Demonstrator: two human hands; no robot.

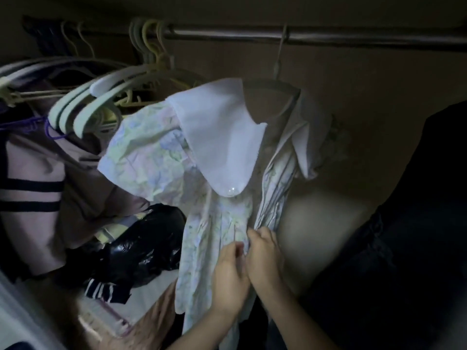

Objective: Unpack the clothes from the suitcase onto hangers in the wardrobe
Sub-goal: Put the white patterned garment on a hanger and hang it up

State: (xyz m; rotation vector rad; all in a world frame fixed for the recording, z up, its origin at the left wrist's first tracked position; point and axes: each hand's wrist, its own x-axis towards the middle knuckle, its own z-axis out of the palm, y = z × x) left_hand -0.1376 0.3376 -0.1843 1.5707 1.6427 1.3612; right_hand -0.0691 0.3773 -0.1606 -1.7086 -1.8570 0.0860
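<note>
Dress (214,223) hem cut off below; fingertips buried in fabric; dark garment (417,223) at right perhaps trousers.

Two bare forearms, left grip (228,279), right grip (265,256), sleeveless

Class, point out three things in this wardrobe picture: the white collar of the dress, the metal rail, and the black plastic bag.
white collar (222,137): head view, middle of its left flap.
metal rail (353,36): head view, bare stretch right of the dress's hanger hook.
black plastic bag (141,246): head view, its crinkled front.
</note>
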